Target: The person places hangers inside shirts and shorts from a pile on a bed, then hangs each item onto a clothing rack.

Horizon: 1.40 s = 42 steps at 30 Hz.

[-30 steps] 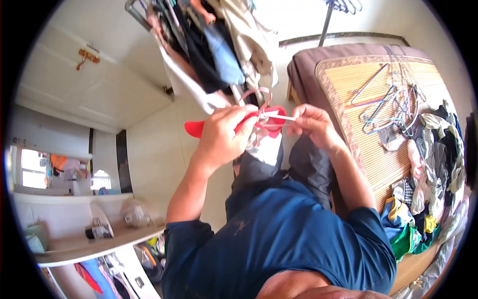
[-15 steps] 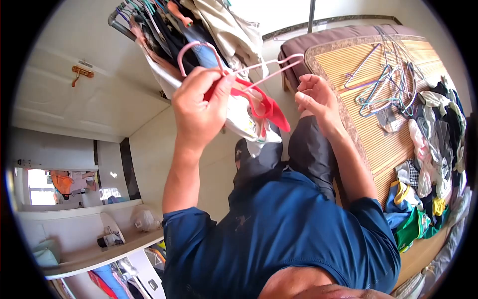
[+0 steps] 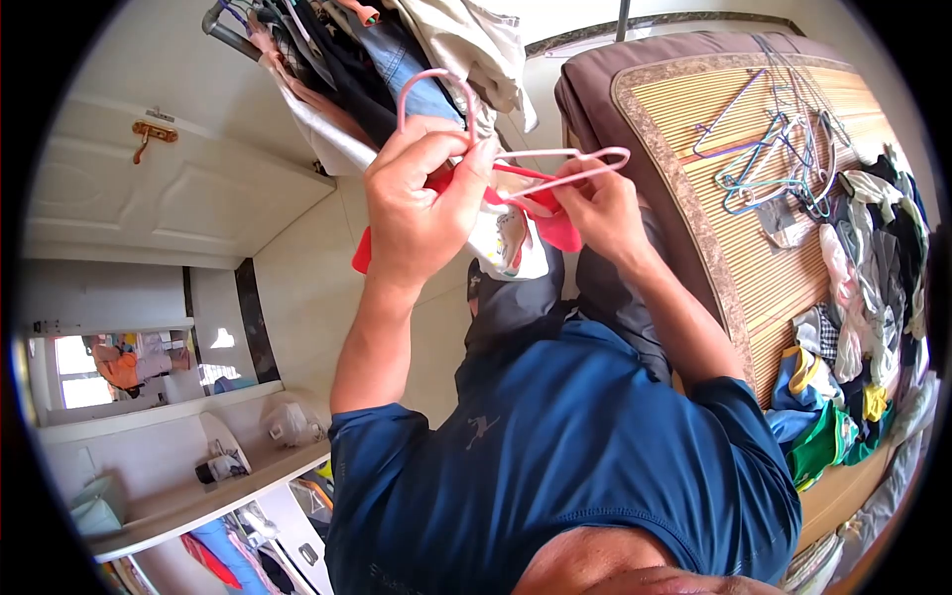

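Note:
My left hand (image 3: 421,203) is closed around the neck of a pink clothes hanger (image 3: 436,75), just below its hook. A red and white garment (image 3: 511,243) hangs from the hanger under my fingers, its white part printed. My right hand (image 3: 605,213) is closed in a pinch on the garment's red edge, beside the looped right end of the hanger. That end of the hanger sticks out above the fabric. Part of the garment and the hanger's left arm are hidden behind my left hand.
Clothes on a rack (image 3: 387,69) hang ahead. To the right, a bed with a bamboo mat (image 3: 684,119) carries tangled hangers (image 3: 783,164) and a clothes pile (image 3: 853,297). A white door (image 3: 119,198) and shelves (image 3: 159,511) stand on the left.
My right hand has moved in to the left and taken hold of the garment's red edge. My left hand and the hanger have shifted slightly right.

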Motion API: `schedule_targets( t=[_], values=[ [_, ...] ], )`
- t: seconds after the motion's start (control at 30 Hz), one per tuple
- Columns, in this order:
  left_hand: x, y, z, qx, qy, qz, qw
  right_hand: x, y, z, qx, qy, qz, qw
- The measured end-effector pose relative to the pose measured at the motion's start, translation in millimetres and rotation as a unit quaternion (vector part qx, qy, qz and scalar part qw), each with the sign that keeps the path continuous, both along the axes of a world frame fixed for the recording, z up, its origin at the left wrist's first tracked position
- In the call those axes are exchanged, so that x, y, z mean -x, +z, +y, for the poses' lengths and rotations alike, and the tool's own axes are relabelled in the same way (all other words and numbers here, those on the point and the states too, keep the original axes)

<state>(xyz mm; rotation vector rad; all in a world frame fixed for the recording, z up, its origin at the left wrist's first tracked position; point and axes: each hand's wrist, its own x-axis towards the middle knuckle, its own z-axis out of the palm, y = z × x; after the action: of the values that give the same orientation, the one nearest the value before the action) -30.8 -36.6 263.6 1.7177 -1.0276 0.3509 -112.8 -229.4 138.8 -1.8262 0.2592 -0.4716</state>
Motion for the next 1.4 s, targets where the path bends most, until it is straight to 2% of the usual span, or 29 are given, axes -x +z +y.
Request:
schedule_targets(
  t=[0.03,0.17,0.2,0.27,0.37,0.63,0.7,0.73,0.8,0.87,0.93,1.0,1.07,1.1,1.2,1.27,1.33,1.4],
  values=[
    [-2.4,-3.5,3.8,-0.003,0.003,0.004,1.000,0.9,1.3,-1.4,0.019,-0.027,-0.018,0.999],
    [-8.0,-18.9,12.0,0.019,0.024,0.013,0.999,4.5,9.9,-19.8,-0.077,0.016,-0.004,0.997],
    [-9.2,-24.4,14.6,0.020,0.023,0.016,0.999,7.8,21.5,-19.8,-0.169,0.036,0.022,0.985],
    [-10.8,-34.1,19.7,0.010,0.057,0.086,0.995,7.5,18.4,-25.7,-0.265,0.065,0.011,0.962],
    [-11.5,-44.1,22.2,0.015,0.075,0.089,0.993,10.7,19.4,-36.0,-0.273,0.063,0.012,0.960],
    [-7.0,-62.9,32.7,0.000,0.063,0.115,0.991,17.1,36.2,-32.1,-0.180,0.042,0.046,0.982],
    [-4.7,-67.4,33.1,-0.042,0.038,0.109,0.992,14.8,41.9,-26.9,-0.095,0.025,0.050,0.994],
    [-2.9,-66.6,30.3,-0.042,0.037,0.111,0.992,13.5,47.2,-23.2,-0.094,0.024,0.052,0.994],
    [1.8,-61.1,19.8,-0.052,-0.002,0.033,0.998,10.8,56.2,-16.3,-0.046,0.077,0.047,0.995],
    [2.9,-58.5,14.2,-0.055,-0.014,0.021,0.998,4.2,50.5,-14.4,-0.067,0.099,0.040,0.992],
    [4.0,-56.5,9.1,-0.048,-0.008,0.002,0.999,0.8,60.7,-8.3,-0.015,0.085,0.033,0.996],
    [3.8,-56.4,5.4,-0.056,0.000,-0.018,0.998,-2.3,61.4,-2.7,-0.027,0.087,0.021,0.996],
    [3.7,-59.7,-1.9,-0.035,-0.038,-0.041,0.998,-4.9,57.3,2.9,-0.068,0.122,0.016,0.990],
    [11.4,-53.1,-2.1,-0.078,-0.029,0.048,0.995,-6.1,56.5,4.9,-0.078,0.146,0.030,0.986],
    [17.3,-62.1,-9.0,-0.067,-0.034,0.112,0.991,-5.0,65.4,12.4,-0.022,0.129,-0.008,0.991],
    [15.8,-72.7,-8.5,-0.063,-0.026,0.204,0.977,-3.7,66.8,14.2,-0.049,0.133,-0.006,0.990],
    [9.5,-85.4,-4.3,-0.049,-0.002,0.203,0.978,2.4,78.6,9.9,-0.027,0.122,0.014,0.992],
    [6.7,-84.3,4.1,-0.056,0.009,0.181,0.982,4.7,60.8,1.6,-0.078,0.055,-0.072,0.993]
  ],
)
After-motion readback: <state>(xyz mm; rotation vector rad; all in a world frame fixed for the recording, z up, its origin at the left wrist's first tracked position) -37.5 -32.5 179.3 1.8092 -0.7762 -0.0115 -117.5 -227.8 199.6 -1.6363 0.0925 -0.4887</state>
